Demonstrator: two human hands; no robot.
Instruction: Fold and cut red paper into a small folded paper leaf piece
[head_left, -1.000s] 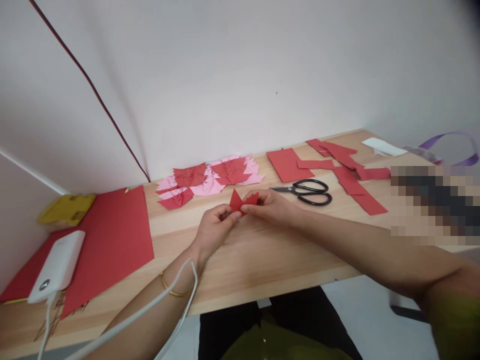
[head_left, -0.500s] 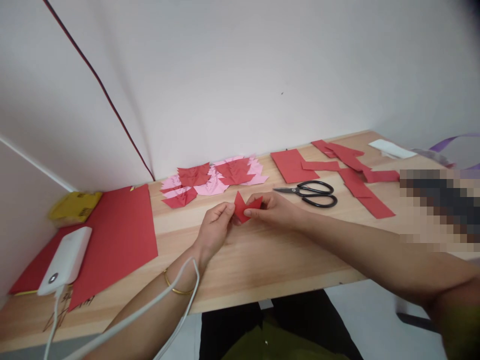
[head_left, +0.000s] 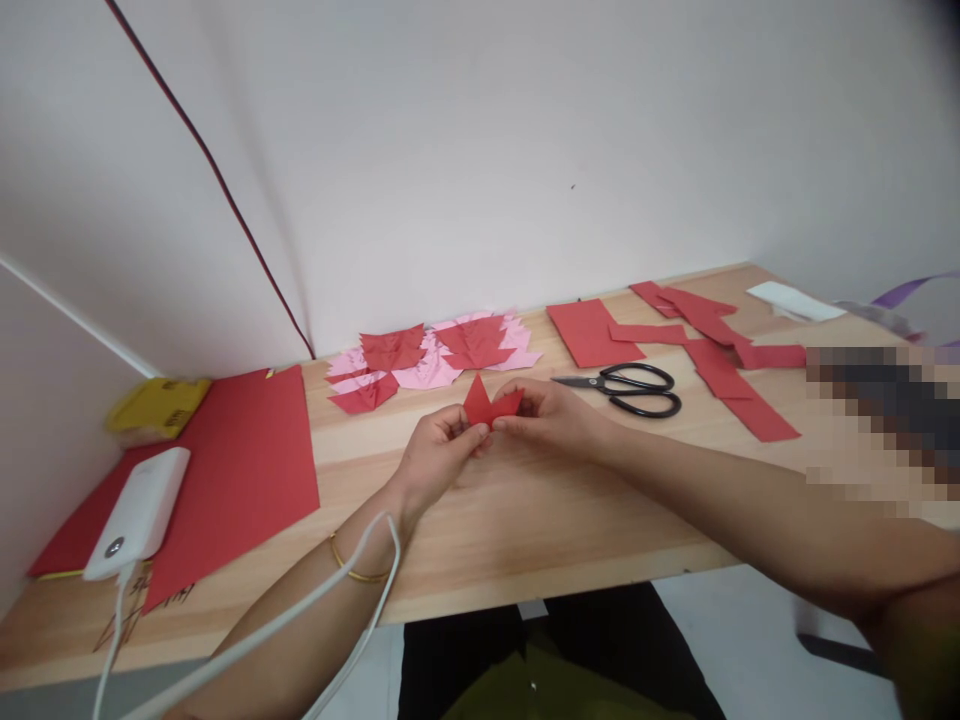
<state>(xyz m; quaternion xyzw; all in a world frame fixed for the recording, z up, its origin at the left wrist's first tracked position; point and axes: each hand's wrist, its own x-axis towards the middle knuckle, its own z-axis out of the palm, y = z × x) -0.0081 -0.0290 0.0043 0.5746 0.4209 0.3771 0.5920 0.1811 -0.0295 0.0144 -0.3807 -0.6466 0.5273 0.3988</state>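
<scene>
Two hands: both on one folded red piece, mid-table, just above the wood.
L hand: fingers curled narrow, thumb + index pinching piece's lower-left corner.
R hand: also narrow, fingertips pinching lower-right edge; forearm comes in from the right across table edge.
Piece pose: two points sticking up and away from the person, base toward hands. Left point taller, right one leaning right.
Key relation: piece sits between the hands, slightly fwd of both; L grips from left/below, R from right/below. Grip pts nearly touching at the base.
Long axis: roughly L-R, tilted, parallel to back wall.
Nearer hand: no clear winner, both in contact.
Scissors: flat on table, just right of R hand, blades pointing left; not touched.
Pile: red + pink folded pieces by wall, beyond the hands, apart.
Strips: red offcuts, far right, beyond scissors.
Sheet: big red sheet, left, well apart from L hand.
Power bank: white, on sheet's left edge, cable runs over L wrist.
</scene>
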